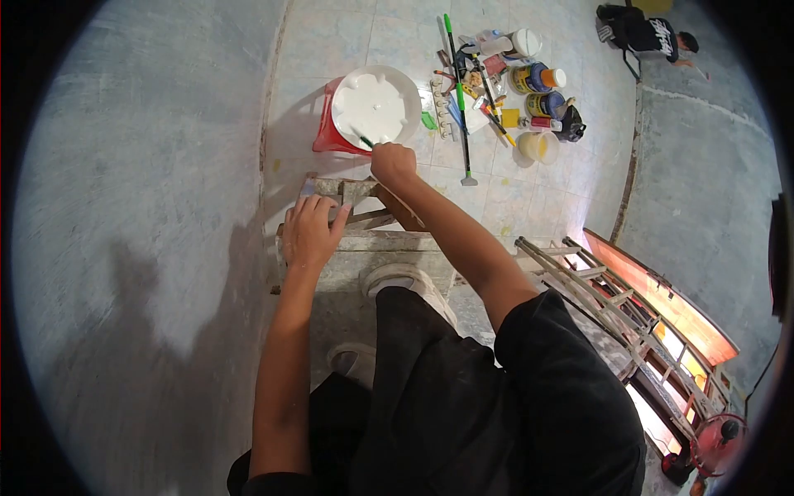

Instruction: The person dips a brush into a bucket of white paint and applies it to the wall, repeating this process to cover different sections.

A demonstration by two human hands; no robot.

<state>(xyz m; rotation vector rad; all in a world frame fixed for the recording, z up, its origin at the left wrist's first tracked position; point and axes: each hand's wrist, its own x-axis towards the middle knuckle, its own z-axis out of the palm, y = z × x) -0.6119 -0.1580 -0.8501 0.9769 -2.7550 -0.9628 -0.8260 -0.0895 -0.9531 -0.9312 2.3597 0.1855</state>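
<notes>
My right hand (393, 164) is closed around a tool with a thin dark green handle (365, 140). The tool's far end reaches over the near rim of a round white tub (413, 120) that looks filled with white paint (372, 99); the kind of tool cannot be made out. Under the tub shows a red container or stand (329, 132). My left hand (311, 227) lies with fingers spread on the top of a worn wooden stand (356, 241), beside the wall. My shoes (405, 281) are on or just behind this stand.
On the tiled floor lie a long green-handled scraper (460, 91), several paint tubs (546, 104) and scattered hand tools. A wooden ladder (608, 298) leans at right near a red fan (718, 442). Another person (649, 35) is at the far right. A grey wall (149, 165) runs along my left.
</notes>
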